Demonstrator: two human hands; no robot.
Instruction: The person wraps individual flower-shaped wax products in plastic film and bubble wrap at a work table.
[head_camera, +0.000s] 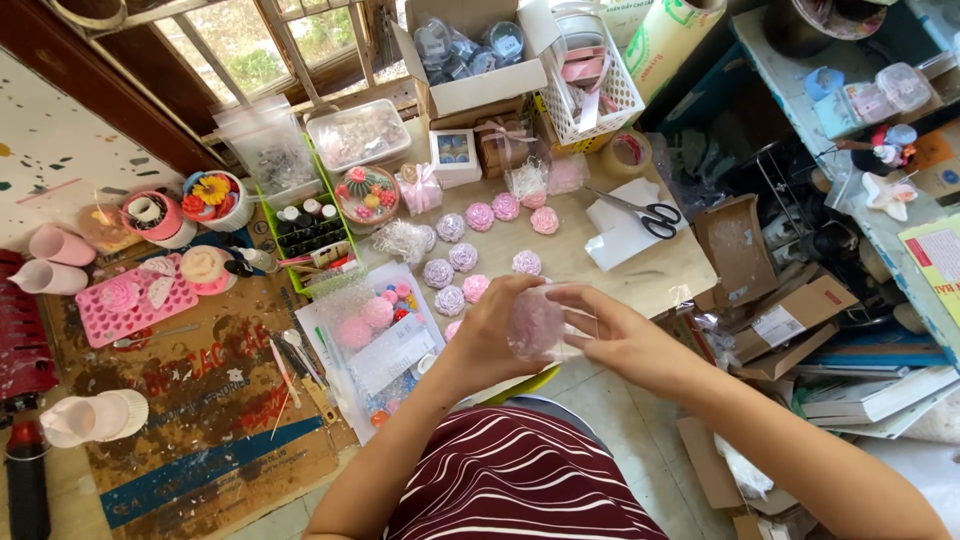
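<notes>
Both my hands meet above the table's near edge around a pink flower-shaped piece in a clear plastic bag (537, 325). My left hand (487, 332) grips the bag from the left. From the right, my right hand (612, 330) pinches the plastic with fingers curled. On the wooden table (640, 275) beyond them lie several pink and lilac flower-shaped pieces (463, 256), some wrapped in clear film.
Scissors (645, 213) rest on white paper at the right. A clear bag of coloured bits (378, 345), a pink silicone mould (133, 298), cups, a green tray of small bottles (310, 230) and boxes crowd the left and back. Cardboard and books lie on the floor, right.
</notes>
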